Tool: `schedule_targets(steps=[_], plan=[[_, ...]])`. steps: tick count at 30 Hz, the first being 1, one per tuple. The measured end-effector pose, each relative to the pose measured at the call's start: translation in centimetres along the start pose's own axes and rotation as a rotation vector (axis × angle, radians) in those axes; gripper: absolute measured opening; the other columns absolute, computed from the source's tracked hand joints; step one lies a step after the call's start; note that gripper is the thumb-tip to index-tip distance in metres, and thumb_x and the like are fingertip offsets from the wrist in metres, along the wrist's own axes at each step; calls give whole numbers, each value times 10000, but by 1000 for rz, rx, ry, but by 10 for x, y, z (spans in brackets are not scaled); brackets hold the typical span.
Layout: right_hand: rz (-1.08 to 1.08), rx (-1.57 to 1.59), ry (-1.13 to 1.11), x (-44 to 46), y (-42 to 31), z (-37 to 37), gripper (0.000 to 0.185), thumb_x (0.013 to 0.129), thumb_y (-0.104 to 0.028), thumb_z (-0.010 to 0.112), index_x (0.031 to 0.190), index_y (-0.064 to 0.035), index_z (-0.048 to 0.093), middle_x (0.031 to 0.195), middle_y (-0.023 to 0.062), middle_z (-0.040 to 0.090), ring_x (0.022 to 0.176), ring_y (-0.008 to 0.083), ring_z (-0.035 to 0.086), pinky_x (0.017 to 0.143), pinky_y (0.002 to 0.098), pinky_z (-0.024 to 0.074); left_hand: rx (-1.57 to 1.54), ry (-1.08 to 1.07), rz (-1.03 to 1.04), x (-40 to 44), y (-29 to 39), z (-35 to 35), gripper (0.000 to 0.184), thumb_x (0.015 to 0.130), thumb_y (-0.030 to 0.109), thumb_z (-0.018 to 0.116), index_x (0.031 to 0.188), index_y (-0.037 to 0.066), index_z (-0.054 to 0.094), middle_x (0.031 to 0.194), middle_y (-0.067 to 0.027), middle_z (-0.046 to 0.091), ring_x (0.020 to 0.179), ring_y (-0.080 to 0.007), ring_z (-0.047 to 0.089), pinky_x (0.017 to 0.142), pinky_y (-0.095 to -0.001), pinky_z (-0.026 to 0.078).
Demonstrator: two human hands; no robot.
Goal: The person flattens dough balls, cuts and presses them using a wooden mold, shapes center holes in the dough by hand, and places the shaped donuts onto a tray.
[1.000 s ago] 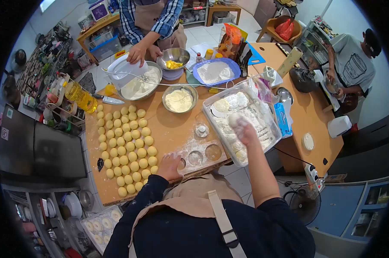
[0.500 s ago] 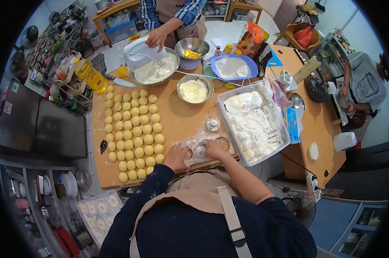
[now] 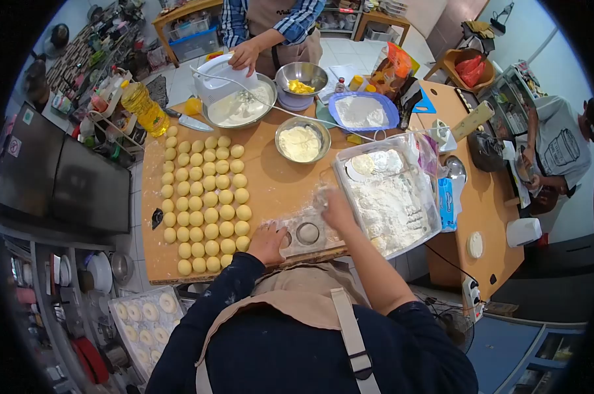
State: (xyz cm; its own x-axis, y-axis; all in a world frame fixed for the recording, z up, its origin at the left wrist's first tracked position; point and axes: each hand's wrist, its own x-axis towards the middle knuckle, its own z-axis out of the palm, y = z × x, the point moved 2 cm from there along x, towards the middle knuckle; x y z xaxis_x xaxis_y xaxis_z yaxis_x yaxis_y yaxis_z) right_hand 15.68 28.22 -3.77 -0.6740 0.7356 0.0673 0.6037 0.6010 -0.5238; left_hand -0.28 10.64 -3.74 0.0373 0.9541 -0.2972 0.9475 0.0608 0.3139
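My left hand lies with fingers spread at the left end of a floury clear mold plate with round holes, fingertips beside its left hole. A pale dough piece sits in the middle hole. My right hand, smeared by motion, is bent at the plate's far right. Its fingers close around a small knobbed press, partly hidden. Rows of round yellow dough balls stand left of my left hand. Right of my right hand is a clear tub of flour.
Across the table, a co-worker's hand holds a white mixer over a metal bowl. A white cord crosses the tabletop. A knife lies near an oil bottle. Another person works at right.
My right hand has moved away from the mold's middle hole, forward and right to the knobbed press. That hole now shows. My left hand has stayed at the mold's left end.
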Motion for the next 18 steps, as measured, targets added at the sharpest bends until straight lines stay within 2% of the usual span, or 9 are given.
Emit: schedule_targets(steps=[1, 4, 7, 8, 10, 11, 16, 18], plan=[[-31, -129, 138, 6, 4, -8, 376, 721, -55, 632, 1095, -72, 606, 1183, 229, 560, 1045, 384, 570, 908, 421, 469, 22, 1, -2, -1, 2, -2, 855, 552, 399, 821, 1277, 107, 473, 1238, -228, 506, 1176, -383, 482, 1030, -472, 342], [-105, -240, -25, 22, 33, 5, 357, 722, -32, 627, 1075, -77, 603, 1172, 216, 543, 1053, 384, 555, 894, 439, 472, 34, 17, 15, 1, 4, -1, 879, 561, 410, 816, 1304, 110, 455, 1280, -229, 484, 1216, -385, 457, 1059, -484, 306], [1, -244, -230, 32, 28, 4, 341, 724, -25, 621, 1061, -67, 600, 1098, 204, 562, 1037, 376, 558, 876, 450, 471, -2, -56, -12, 7, 6, -6, 892, 572, 415, 812, 1323, 110, 441, 1312, -226, 466, 1242, -385, 437, 1076, -492, 284], [5, -189, -202, 32, 22, 0, 339, 722, -20, 617, 1058, -65, 600, 1081, 200, 565, 1027, 374, 561, 871, 452, 471, -19, -98, -31, 7, 6, -8, 894, 576, 415, 811, 1328, 110, 438, 1321, -225, 461, 1248, -385, 432, 1080, -495, 278], [13, -79, -147, 28, 1, -18, 336, 718, -12, 609, 1051, -61, 600, 1046, 191, 570, 1006, 371, 566, 861, 457, 470, 2, 35, 21, 6, 2, 0, 876, 559, 400, 807, 1300, 94, 455, 1280, -220, 485, 1198, -379, 466, 1041, -498, 316], [15, -87, -189, 22, -8, -22, 345, 711, -6, 611, 1051, -61, 600, 1043, 189, 573, 996, 372, 569, 856, 455, 471, 10, 100, 46, 5, 0, 7, 867, 550, 392, 806, 1286, 87, 464, 1260, -218, 497, 1173, -376, 484, 1021, -499, 335], [-58, -102, -346, -18, -33, -21, 364, 691, 13, 609, 1046, -70, 609, 1044, 177, 583, 980, 373, 577, 846, 446, 473, -20, 93, 57, 8, 2, 5, 855, 564, 385, 800, 1291, 88, 463, 1264, -219, 494, 1192, -372, 474, 1033, -503, 325], [-67, -70, -336, -29, -40, -21, 355, 667, 10, 614, 1018, -51, 604, 1005, 179, 585, 983, 373, 576, 832, 438, 477, -16, 102, 65, 9, 2, 6, 846, 564, 379, 800, 1286, 89, 468, 1263, -219, 494, 1196, -372, 471, 1036, -504, 322]])
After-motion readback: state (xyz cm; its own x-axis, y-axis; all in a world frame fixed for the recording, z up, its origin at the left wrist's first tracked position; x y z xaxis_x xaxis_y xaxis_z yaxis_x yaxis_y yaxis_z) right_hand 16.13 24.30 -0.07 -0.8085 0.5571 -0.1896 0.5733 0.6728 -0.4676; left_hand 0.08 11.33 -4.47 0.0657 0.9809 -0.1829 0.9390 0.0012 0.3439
